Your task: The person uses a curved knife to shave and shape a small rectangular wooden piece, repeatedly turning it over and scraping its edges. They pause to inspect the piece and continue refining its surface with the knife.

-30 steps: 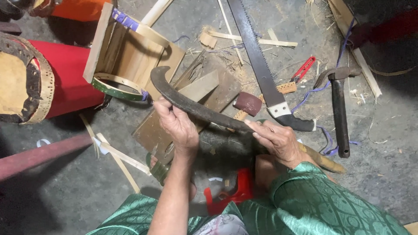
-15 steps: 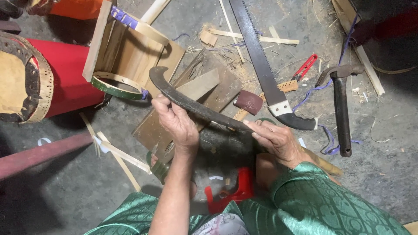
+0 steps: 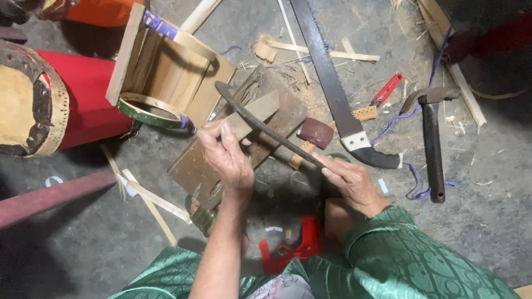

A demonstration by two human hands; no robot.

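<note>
A dark curved blade [image 3: 260,124] lies edge-up across a worn wooden board [image 3: 277,113] on the floor. My right hand [image 3: 354,185] grips its handle end at the lower right. My left hand [image 3: 227,158] pinches the blade near its middle, with the fingertips against a pale wood piece [image 3: 252,113] on the board. The blade's hooked tip [image 3: 220,87] points at a bamboo cylinder [image 3: 166,72] with a green rim.
A long hand saw [image 3: 327,77] lies right of the board, with a hammer [image 3: 431,144] and red pliers [image 3: 386,89] beyond it. A red drum [image 3: 83,99] lies at the left. A dark maroon block [image 3: 317,133], bamboo strips [image 3: 155,202] and a red plastic piece [image 3: 302,249] are close by.
The blade has rolled from showing its broad flat side to standing on edge. My left hand has slid slightly down and back along it. My right hand stays at the handle.
</note>
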